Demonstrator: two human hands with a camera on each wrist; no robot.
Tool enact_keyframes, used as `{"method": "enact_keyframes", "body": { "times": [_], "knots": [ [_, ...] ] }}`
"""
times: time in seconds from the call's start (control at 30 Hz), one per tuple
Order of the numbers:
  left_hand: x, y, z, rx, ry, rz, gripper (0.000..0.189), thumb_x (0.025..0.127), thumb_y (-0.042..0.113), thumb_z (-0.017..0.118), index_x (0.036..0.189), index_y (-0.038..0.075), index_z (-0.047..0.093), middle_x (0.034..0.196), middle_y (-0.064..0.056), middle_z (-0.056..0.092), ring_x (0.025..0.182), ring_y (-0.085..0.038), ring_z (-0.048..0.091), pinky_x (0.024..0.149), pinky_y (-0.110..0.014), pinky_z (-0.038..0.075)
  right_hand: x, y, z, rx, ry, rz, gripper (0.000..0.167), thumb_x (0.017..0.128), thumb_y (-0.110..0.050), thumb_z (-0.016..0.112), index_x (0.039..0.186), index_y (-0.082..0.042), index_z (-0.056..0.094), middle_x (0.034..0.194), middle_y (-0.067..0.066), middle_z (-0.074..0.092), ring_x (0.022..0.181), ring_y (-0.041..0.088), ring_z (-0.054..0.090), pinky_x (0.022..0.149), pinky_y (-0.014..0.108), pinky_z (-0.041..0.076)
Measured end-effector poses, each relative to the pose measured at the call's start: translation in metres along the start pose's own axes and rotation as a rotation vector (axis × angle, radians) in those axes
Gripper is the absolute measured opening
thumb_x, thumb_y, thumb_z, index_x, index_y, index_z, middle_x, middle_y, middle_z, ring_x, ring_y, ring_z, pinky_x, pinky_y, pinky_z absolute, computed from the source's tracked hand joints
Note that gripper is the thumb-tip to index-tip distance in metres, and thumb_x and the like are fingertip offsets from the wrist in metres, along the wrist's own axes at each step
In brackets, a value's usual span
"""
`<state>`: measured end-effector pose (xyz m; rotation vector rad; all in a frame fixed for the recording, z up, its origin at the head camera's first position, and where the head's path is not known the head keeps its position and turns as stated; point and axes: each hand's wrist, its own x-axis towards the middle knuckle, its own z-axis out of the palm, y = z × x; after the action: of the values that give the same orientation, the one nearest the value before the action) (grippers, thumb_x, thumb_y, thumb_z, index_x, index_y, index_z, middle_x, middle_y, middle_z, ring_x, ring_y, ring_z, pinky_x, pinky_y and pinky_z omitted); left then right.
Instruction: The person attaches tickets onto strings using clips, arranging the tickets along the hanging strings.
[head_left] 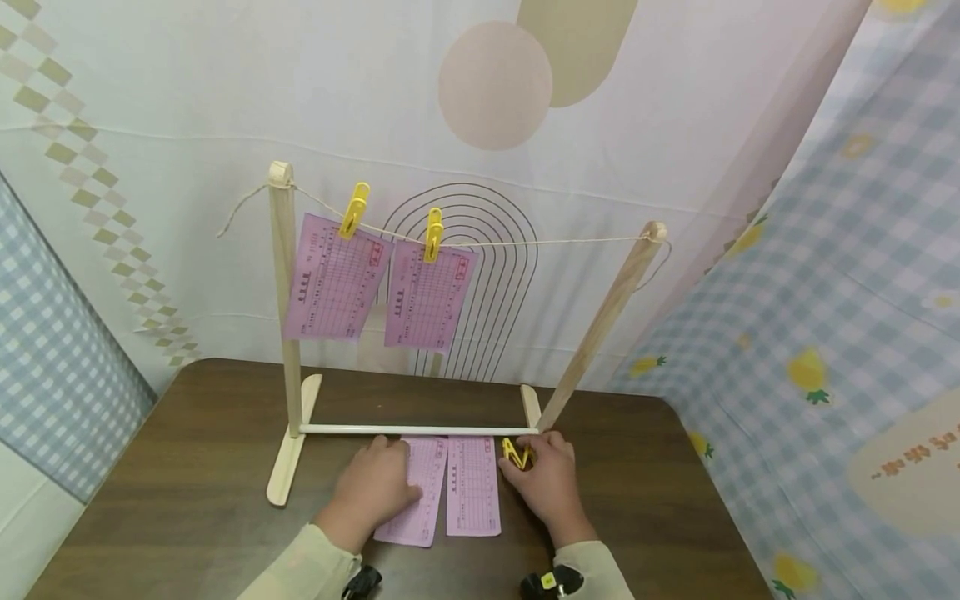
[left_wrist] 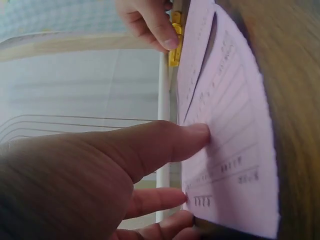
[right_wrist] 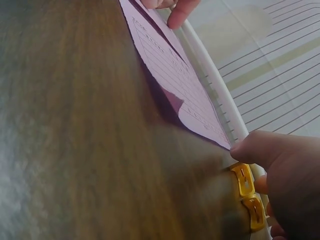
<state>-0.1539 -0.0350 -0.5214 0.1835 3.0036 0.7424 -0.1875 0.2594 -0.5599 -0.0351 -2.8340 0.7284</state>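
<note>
My left hand (head_left: 378,483) rests over a pink printed form slip (head_left: 422,500) on the table, its thumb on the paper and other fingers at the slip's far left edge. A second pink slip (head_left: 473,492) lies beside it, one edge curled up in the right wrist view. My right hand (head_left: 551,475) is at that slip's far right corner, thumb tip close to the corner. Two yellow clothespins (right_wrist: 243,180) (right_wrist: 256,212) lie right by its fingers, below the thumb. From the head view, the thumb and fingers partly surround the yellow clothespins (head_left: 515,453).
A wooden stand has a left post (head_left: 285,292), a right post (head_left: 603,321) and a white crossbar (head_left: 420,430) just beyond the slips. From a string (head_left: 555,242) between the posts hang two pink slips (head_left: 337,279) (head_left: 429,296) on yellow clothespins (head_left: 356,211) (head_left: 433,235). A patterned cloth (head_left: 225,92) hangs behind.
</note>
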Motion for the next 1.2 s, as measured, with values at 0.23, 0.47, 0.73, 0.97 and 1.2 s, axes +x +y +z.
{"method": "enact_keyframes", "body": {
  "times": [0.23, 0.47, 0.73, 0.97, 1.2],
  "knots": [
    [0.001, 0.000, 0.001, -0.060, -0.026, 0.030, 0.064, 0.078, 0.017, 0.095, 0.136, -0.001, 0.075, 0.117, -0.020, 0.075, 0.108, -0.037, 0.071, 0.102, -0.060, 0.059, -0.003, 0.001, -0.002, -0.017, 0.005, -0.029, 0.033, 0.087, -0.040, 0.098, 0.104, -0.017, 0.083, 0.115, 0.005, 0.064, 0.106, 0.027, 0.054, 0.084, 0.038, 0.049],
    [-0.003, 0.002, -0.003, -0.110, -0.024, 0.028, 0.066, 0.076, 0.007, 0.093, 0.139, 0.000, 0.074, 0.116, -0.020, 0.069, 0.100, -0.033, 0.067, 0.097, -0.057, 0.059, -0.005, 0.002, -0.003, -0.031, -0.007, -0.041, 0.030, 0.086, -0.039, 0.099, 0.099, -0.019, 0.081, 0.116, 0.005, 0.063, 0.108, 0.028, 0.054, 0.087, 0.039, 0.048],
    [-0.004, 0.000, -0.003, -0.153, 0.003, 0.004, 0.093, 0.073, 0.007, 0.097, 0.156, -0.008, 0.057, 0.129, -0.031, 0.070, 0.115, -0.046, 0.071, 0.107, -0.064, 0.058, -0.005, 0.002, -0.003, -0.031, -0.016, -0.031, 0.027, 0.087, -0.038, 0.098, 0.097, -0.019, 0.081, 0.118, 0.005, 0.062, 0.110, 0.029, 0.054, 0.088, 0.040, 0.048],
    [-0.004, -0.002, -0.005, -0.185, -0.024, -0.028, 0.087, 0.075, 0.008, 0.096, 0.151, -0.009, 0.057, 0.118, -0.025, 0.079, 0.102, -0.036, 0.076, 0.093, -0.056, 0.065, -0.004, 0.002, -0.003, -0.013, -0.008, -0.046, 0.025, 0.086, -0.035, 0.098, 0.094, -0.018, 0.081, 0.118, 0.006, 0.064, 0.110, 0.030, 0.056, 0.089, 0.042, 0.050],
    [-0.004, -0.009, -0.006, -0.241, -0.052, -0.060, 0.079, 0.077, 0.008, 0.096, 0.147, -0.006, 0.062, 0.114, -0.021, 0.080, 0.090, -0.024, 0.074, 0.079, -0.043, 0.065, -0.003, 0.001, -0.004, 0.023, -0.012, -0.003, 0.022, 0.087, -0.034, 0.096, 0.095, -0.018, 0.083, 0.118, 0.004, 0.065, 0.112, 0.029, 0.057, 0.091, 0.043, 0.052]
  ]
}}
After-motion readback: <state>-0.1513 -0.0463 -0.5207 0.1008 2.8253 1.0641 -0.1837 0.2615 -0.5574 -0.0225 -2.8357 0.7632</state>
